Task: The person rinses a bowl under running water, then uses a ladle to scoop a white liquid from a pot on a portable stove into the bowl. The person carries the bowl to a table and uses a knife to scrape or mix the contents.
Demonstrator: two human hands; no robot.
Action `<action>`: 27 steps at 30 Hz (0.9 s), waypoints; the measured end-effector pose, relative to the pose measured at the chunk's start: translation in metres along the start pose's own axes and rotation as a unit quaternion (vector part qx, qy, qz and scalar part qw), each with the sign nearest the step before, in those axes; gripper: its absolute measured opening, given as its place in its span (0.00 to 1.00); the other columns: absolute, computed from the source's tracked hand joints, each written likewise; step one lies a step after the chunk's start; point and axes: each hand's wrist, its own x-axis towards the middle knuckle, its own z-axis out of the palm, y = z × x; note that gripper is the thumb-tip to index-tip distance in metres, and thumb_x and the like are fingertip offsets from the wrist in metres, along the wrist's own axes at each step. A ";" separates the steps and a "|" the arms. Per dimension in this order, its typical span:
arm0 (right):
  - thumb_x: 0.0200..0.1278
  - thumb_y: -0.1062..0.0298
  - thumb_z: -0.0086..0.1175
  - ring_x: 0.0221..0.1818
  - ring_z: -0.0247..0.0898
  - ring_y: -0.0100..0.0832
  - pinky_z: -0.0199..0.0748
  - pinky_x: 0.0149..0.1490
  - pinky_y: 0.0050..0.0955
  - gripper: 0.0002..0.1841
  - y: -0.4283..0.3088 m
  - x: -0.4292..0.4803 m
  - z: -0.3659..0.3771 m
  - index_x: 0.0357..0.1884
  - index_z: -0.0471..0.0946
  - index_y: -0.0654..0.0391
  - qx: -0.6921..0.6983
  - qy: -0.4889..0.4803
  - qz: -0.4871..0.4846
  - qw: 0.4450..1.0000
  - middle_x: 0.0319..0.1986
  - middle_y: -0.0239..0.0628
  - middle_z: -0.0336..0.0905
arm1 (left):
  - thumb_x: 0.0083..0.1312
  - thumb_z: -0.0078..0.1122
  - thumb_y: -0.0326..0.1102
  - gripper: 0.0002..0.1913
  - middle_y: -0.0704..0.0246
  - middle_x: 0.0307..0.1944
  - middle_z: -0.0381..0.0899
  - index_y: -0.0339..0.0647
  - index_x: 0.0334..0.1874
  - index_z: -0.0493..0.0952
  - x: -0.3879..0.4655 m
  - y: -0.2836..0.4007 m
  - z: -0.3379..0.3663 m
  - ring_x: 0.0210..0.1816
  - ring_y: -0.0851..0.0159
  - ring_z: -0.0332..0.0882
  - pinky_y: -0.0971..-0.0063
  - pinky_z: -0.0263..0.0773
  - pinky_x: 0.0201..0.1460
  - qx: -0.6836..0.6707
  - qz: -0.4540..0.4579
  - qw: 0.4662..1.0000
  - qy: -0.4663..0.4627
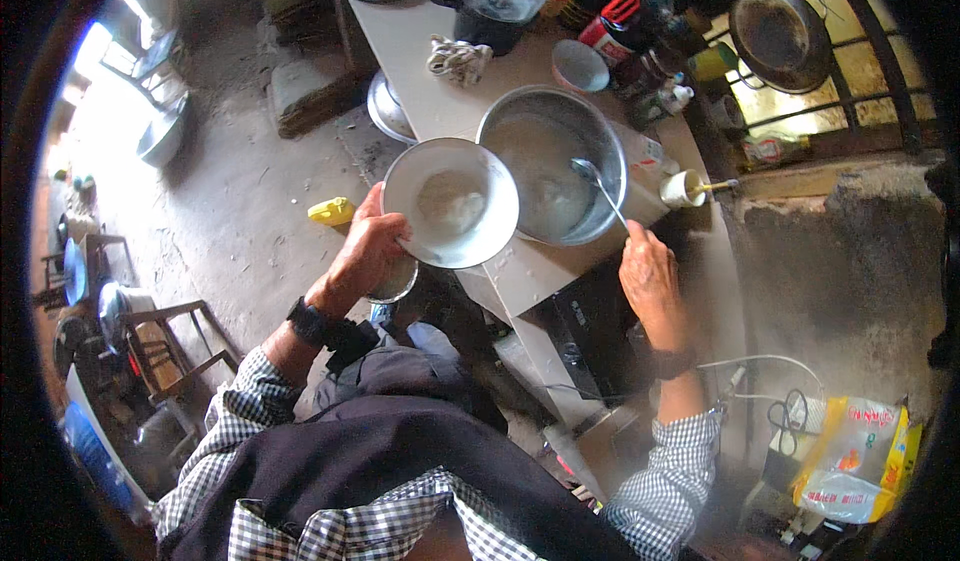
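My left hand [371, 242] grips the rim of a white bowl [450, 242], held beside and slightly over the edge of a metal pot. A cloudy pale liquid or soft food lies in the bowl's bottom; which of these I cannot tell. In my right hand [651, 272] is the handle of a metal spoon [609, 199], its head over the pot. The wide metal pot [615, 137] stands on the pale counter and holds cloudy, whitish contents. Below my left hand, another round vessel [397, 283] is partly hidden.
Behind the pot are a small bowl [580, 67], a crumpled cloth [459, 58], a blender [495, 6] and bottles with red handles [621, 7]. A white cup [681, 188] stands at the counter's right edge. A black stove-like appliance [577, 336] sits nearer me. Wooden chairs [176, 336] stand left.
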 end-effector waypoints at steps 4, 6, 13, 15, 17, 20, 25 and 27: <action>0.59 0.76 0.42 0.32 0.75 0.53 0.76 0.36 0.43 0.06 0.006 0.007 0.007 0.37 0.70 0.65 -0.036 -0.002 -0.018 0.999 0.28 0.55 0.75 | 0.48 0.46 0.25 0.28 0.69 0.43 0.71 0.38 0.57 0.65 -0.005 0.004 -0.001 0.42 0.71 0.68 0.81 0.66 0.44 0.082 0.017 0.996 0.021; 0.59 0.76 0.42 0.32 0.75 0.53 0.76 0.35 0.43 0.06 0.005 0.008 0.010 0.36 0.70 0.65 -0.055 -0.027 -0.014 0.998 0.28 0.55 0.75 | 0.47 0.47 0.25 0.27 0.71 0.41 0.71 0.37 0.55 0.67 -0.003 0.004 -0.002 0.42 0.74 0.67 0.82 0.63 0.46 0.084 0.021 0.996 0.027; 0.59 0.75 0.41 0.32 0.75 0.55 0.76 0.36 0.45 0.07 -0.008 -0.002 0.012 0.37 0.70 0.65 -0.033 -0.044 -0.036 0.998 0.28 0.56 0.75 | 0.47 0.48 0.28 0.29 0.70 0.39 0.69 0.39 0.57 0.64 0.000 0.001 -0.008 0.34 0.73 0.65 0.83 0.63 0.31 0.083 0.027 0.996 0.020; 0.59 0.76 0.41 0.32 0.75 0.55 0.76 0.36 0.45 0.07 -0.013 -0.005 0.010 0.37 0.70 0.66 -0.008 -0.048 -0.034 0.998 0.28 0.57 0.75 | 0.46 0.48 0.29 0.29 0.71 0.38 0.69 0.40 0.56 0.65 -0.001 0.002 -0.010 0.32 0.74 0.63 0.84 0.61 0.30 0.151 0.047 0.987 0.020; 0.59 0.76 0.41 0.32 0.75 0.55 0.76 0.36 0.45 0.07 -0.017 -0.008 0.007 0.36 0.70 0.66 0.005 -0.064 -0.031 0.997 0.29 0.57 0.75 | 0.46 0.48 0.30 0.30 0.71 0.38 0.69 0.40 0.57 0.64 -0.001 0.004 -0.013 0.32 0.74 0.64 0.84 0.62 0.31 0.115 0.004 0.993 0.025; 0.59 0.76 0.42 0.32 0.74 0.56 0.75 0.36 0.46 0.07 -0.024 -0.011 0.003 0.35 0.70 0.66 0.025 -0.082 -0.029 0.996 0.28 0.57 0.75 | 0.45 0.48 0.29 0.30 0.70 0.39 0.69 0.39 0.57 0.64 -0.001 0.005 -0.015 0.33 0.73 0.65 0.84 0.63 0.32 0.080 -0.011 0.996 0.027; 0.57 0.76 0.43 0.32 0.74 0.56 0.73 0.35 0.48 0.06 -0.031 -0.010 -0.004 0.33 0.71 0.66 0.086 -0.087 -0.055 0.991 0.25 0.57 0.74 | 0.45 0.47 0.27 0.30 0.70 0.40 0.70 0.38 0.57 0.65 -0.007 0.006 -0.015 0.36 0.72 0.67 0.82 0.65 0.37 0.045 -0.012 0.998 0.040; 0.56 0.76 0.44 0.31 0.73 0.56 0.72 0.35 0.48 0.05 -0.032 -0.004 -0.005 0.32 0.71 0.65 0.089 -0.116 -0.060 0.987 0.25 0.57 0.74 | 0.45 0.46 0.27 0.30 0.70 0.42 0.73 0.36 0.57 0.67 -0.008 0.008 -0.016 0.39 0.71 0.70 0.79 0.68 0.43 0.066 0.013 0.997 0.033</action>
